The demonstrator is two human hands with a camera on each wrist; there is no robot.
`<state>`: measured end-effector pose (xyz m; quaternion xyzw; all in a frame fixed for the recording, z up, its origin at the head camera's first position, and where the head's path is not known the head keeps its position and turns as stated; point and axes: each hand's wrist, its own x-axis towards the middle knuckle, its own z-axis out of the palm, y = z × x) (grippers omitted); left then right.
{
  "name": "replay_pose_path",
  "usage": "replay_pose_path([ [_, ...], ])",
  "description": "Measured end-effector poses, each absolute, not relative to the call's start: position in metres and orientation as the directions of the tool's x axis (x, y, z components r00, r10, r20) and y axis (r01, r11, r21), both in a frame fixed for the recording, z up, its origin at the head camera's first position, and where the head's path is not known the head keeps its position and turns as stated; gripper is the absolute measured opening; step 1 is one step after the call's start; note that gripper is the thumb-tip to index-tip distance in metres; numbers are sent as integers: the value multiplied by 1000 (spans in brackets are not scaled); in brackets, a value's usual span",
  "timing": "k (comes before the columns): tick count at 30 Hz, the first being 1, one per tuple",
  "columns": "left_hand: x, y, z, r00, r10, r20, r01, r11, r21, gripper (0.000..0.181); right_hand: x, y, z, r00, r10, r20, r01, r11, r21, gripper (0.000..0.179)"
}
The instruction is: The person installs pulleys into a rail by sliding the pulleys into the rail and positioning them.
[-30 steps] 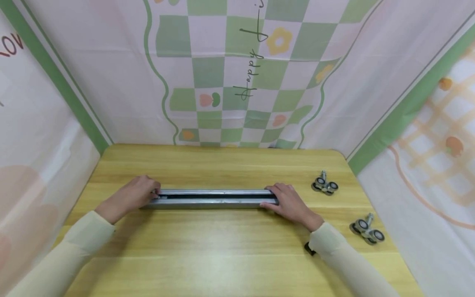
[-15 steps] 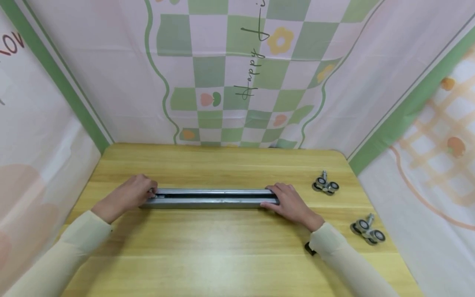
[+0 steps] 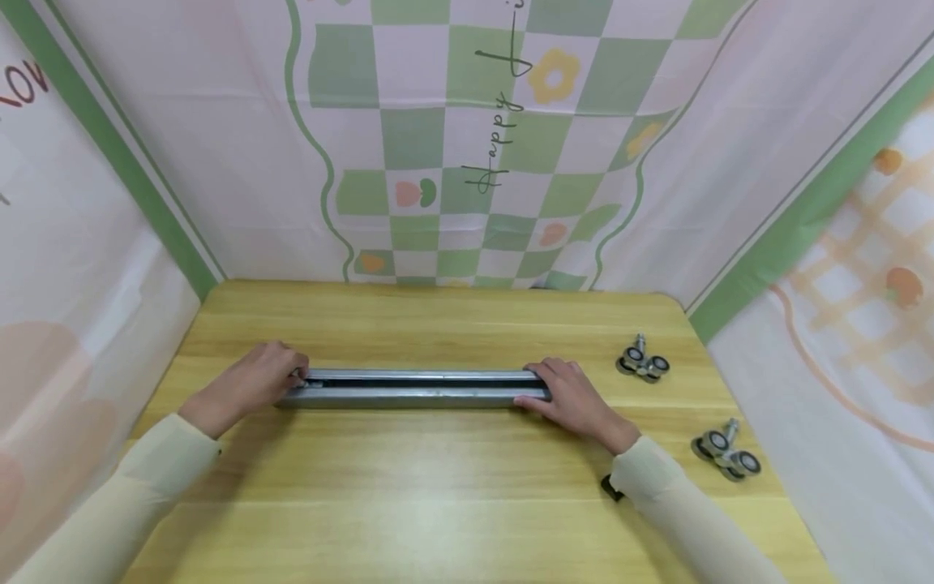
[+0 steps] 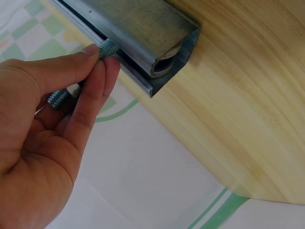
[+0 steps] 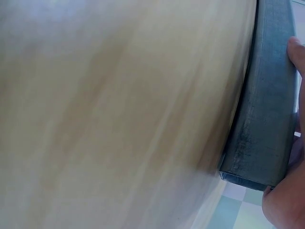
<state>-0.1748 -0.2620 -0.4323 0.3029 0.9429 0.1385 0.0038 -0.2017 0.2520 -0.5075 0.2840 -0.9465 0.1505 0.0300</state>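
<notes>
A grey metal slotted rail (image 3: 423, 398) lies across the wooden table, its slot facing up. At its left end my left hand (image 3: 251, 381) pinches a threaded bolt (image 4: 108, 46) between thumb and fingertips; the bolt sticks out of the slot. Just inside the rail's open end, a trolley wheel (image 4: 167, 64) shows in the left wrist view. A second threaded piece (image 4: 58, 98) is tucked behind the fingers of that hand, partly hidden. My right hand (image 3: 572, 403) grips the rail's right end, thumb on the near side and fingers over the far side.
Two roller trolleys, one farther back (image 3: 643, 362) and one nearer (image 3: 726, 454), lie on the table's right side with bolts pointing away. A small black piece (image 3: 611, 487) sits beside the right sleeve. Printed cloth (image 3: 467, 162) hangs behind the table (image 3: 409, 503).
My left hand has shifted slightly left at the rail's end, still pinching the bolt. The right hand keeps its grip, and the rail stays in place.
</notes>
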Motion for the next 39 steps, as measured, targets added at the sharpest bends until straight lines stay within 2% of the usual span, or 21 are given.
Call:
replay_pose_path([
  [19,-175,-264,-435,-817,570,84,570,779,260,19,-204,253,-509,-833,-533,149,-553,789,-269,64],
  [27,-173,-262,-435,-856,514,46,504,814,289,16,-204,254,-508,-833,-534,146,-553,790,-265,65],
  [29,-173,-262,-435,-869,495,23,477,821,313,25,-204,254,-508,-832,-535,146,-554,789,-265,64],
  [39,-169,-270,-445,-926,369,-81,319,877,359,102,-204,253,-508,-834,-535,133,-550,791,-269,64],
])
